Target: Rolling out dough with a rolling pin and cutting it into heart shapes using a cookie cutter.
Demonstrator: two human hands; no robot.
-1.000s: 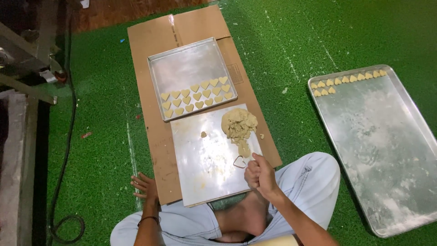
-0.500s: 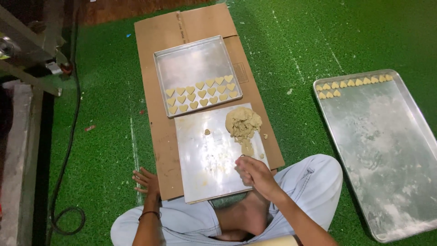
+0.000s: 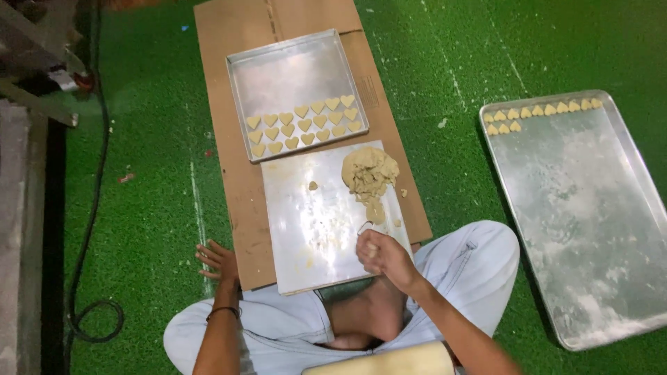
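Our right hand [image 3: 384, 255] has drawn back from the dough [image 3: 370, 175] toward our lap, cutter [image 3: 365, 226] now clear of the dough's near tip. Our left hand [image 3: 219, 261] has slid a touch closer to the cardboard [image 3: 236, 173] edge.

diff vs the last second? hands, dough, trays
The right hand drew back from beside the dough strip toward the near edge of the flat sheet, with a small wire cutter at its fingertips. The left hand stayed on the turf by the cardboard. The dough lump, the tray of heart shapes and the big tray kept their places; the rest is camera shift.
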